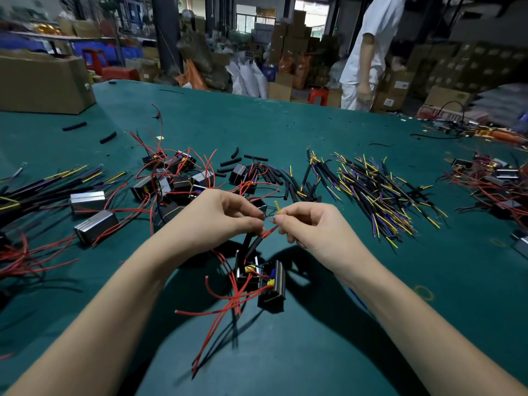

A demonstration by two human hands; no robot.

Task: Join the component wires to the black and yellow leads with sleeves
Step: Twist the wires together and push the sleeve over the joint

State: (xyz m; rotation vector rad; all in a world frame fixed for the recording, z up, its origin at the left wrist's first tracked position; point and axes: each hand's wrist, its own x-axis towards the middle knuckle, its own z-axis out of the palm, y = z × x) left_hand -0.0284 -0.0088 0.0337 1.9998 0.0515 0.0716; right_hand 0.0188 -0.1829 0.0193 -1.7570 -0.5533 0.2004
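- A green worktop (328, 132) fills most of the view
- A large brown cardboard box (43, 82) sits on its far left corner
- Beyond the far edge, a person in white clothes (368, 52) stands among stacked cardboard cartons (294, 32)
- White sacks (248, 77) lean together on the floor near the middle of the background
- Red plastic stools (318, 96) stand on the floor, one just beside the person, others at the left
- At the far right edge of the worktop lies a blurred cluster, perhaps tools with a black cable (454, 105)
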